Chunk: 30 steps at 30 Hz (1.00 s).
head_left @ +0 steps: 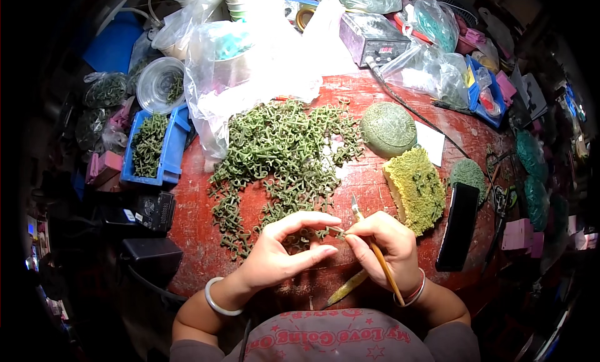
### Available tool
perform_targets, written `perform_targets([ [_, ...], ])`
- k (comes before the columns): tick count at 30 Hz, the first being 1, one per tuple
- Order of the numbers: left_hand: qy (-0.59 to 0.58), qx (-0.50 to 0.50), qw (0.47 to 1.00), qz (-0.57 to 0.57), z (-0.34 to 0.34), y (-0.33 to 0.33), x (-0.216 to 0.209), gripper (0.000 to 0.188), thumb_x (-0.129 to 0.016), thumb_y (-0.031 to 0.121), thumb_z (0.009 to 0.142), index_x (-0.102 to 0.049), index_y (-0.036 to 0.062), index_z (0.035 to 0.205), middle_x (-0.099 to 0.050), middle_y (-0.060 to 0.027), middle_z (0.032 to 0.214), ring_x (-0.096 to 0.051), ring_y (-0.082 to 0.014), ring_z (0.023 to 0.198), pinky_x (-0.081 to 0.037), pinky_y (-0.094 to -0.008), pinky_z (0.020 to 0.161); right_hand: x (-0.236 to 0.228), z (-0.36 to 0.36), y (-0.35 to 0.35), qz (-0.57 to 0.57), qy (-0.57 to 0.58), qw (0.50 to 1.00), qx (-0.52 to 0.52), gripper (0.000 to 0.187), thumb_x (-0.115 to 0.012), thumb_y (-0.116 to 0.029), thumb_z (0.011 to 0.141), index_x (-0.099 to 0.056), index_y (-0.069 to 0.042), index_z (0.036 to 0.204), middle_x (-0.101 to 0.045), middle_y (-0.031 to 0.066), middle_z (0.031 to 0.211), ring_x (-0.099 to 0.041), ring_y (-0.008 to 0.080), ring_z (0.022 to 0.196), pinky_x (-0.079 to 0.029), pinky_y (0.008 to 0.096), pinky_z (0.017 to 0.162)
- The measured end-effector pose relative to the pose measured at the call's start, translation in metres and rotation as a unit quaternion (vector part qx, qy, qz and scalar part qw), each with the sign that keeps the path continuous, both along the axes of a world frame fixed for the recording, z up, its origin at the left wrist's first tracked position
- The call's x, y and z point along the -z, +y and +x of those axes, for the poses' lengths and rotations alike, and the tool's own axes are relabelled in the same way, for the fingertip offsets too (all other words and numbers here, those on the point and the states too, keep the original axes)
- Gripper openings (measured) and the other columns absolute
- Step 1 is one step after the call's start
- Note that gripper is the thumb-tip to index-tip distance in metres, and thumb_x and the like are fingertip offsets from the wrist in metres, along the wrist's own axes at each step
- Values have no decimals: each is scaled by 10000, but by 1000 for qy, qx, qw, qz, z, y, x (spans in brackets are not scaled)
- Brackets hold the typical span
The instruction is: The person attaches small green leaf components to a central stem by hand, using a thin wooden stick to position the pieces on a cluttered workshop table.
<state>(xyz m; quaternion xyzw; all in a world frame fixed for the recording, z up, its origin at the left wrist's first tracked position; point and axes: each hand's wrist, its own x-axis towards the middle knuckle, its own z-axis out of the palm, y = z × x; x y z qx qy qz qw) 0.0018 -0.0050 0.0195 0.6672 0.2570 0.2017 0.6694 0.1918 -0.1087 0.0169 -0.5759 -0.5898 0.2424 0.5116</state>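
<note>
Near the front edge of the red table, a small curled green piece sits between the hands, just left of the right thumb tip and touching or nearly touching the left fingertips; the right hand looks nearer. That hand is closed round a wooden-handled craft knife, its long axis slanting from the front edge up and leftward, blade pointing away. The left hand's thumb and forefinger stand apart; whether its other fingers pinch the piece, I cannot tell
</note>
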Motion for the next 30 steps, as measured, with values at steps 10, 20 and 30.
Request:
perform_targets([
  [10,-37,-17,999,18,2,0,5,194,-667,-41,883,-705,-15,1072,-710,-107,1061,-658,-166,999,-513,-301,904,0,-1,1,-5,-9,1000,-9,101,-740,3,811,-674,-12,886,-628,102,773,-609,220,653,-483,318,588],
  [20,-1,-103,995,-8,-1,-3,9,180,-669,8,904,-705,9,1080,-710,-85,1058,-671,-150,940,-526,-279,836,6,1,4,-3,-116,993,22,195,-720,-2,807,-653,2,991,-627,122,813,-609,284,746,-502,377,710],
  [30,-264,-68,894,-356,-6,8,12,148,-520,137,996,-577,21,1068,-615,-128,1047,-628,-158,882,-480,-210,544,26,-5,15,-31,-278,960,22,302,-699,-98,854,-601,-7,1125,-537,137,914,-541,310,888,-479,387,807],
])
